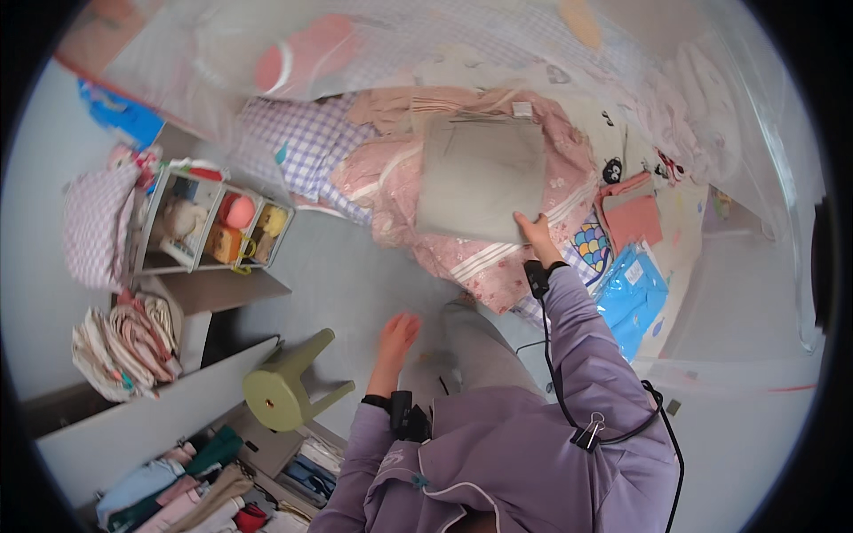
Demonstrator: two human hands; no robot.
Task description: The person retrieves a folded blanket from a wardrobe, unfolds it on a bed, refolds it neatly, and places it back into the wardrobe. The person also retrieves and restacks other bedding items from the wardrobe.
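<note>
A flat, square, greyish-beige panel [480,178] with a faintly see-through surface lies over pink floral bedding [498,280] with white striped bands. My right hand [536,235] grips its near right corner, thumb on the top face and the other fingers partly hidden. My left hand [400,336] hangs over the floor with nothing in it, its fingers loosely bent. Right of the panel lie a folded coral cloth [633,220] and a blue plastic package [633,289].
Sheer netting [737,133] hangs around the bed. At left stand a clear-fronted toy cabinet [213,222], a green stool [275,395] and a pile of folded fabric [129,346]. An open drawer of clothes [178,489] lies at lower left. A black cable [551,355] runs along my right arm.
</note>
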